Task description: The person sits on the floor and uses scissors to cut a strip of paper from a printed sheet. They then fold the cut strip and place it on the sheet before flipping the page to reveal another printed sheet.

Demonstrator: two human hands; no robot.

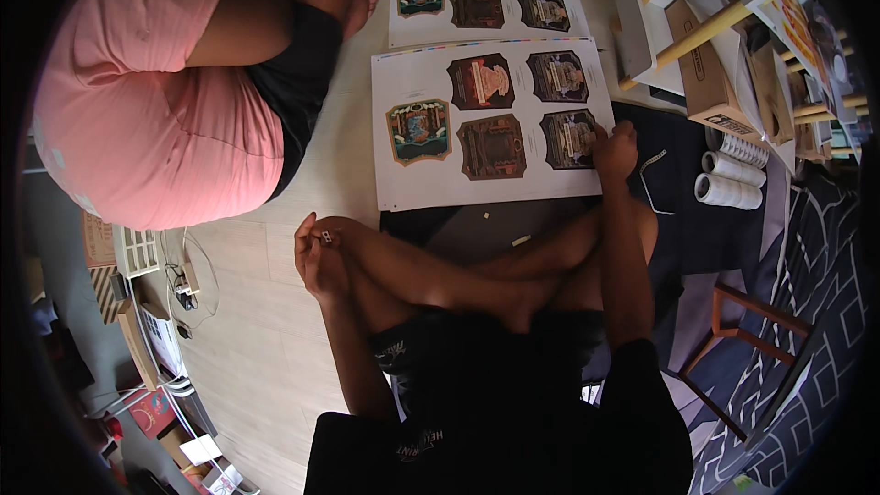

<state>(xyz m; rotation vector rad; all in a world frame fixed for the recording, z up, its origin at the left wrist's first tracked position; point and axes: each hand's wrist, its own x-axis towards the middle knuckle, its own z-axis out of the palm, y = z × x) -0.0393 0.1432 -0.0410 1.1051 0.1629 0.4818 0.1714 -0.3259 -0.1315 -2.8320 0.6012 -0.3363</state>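
On the floor in front of me lies a large white printed sheet [495, 188]. It bears several framed plaque-shaped pictures in green, red, brown and dark grey. My right hand [616, 151] is at the sheet's right edge, fingers curled and pressed on it beside the lower right picture. My left hand [316, 261] rests against my left knee with its fingers loosely apart. A small pale thing [325, 236] shows by those fingers; whether it is held or worn, I cannot tell. A second, similar sheet [399, 32] lies just beyond the first.
A person in a pink shirt [165, 147] sits at the left. White rolls [729, 179], a cardboard box [706, 82] and a white rack with wooden legs [642, 32] stand at the right. Small scraps [521, 240] lie before my legs. Cables [188, 289] trail at the left.
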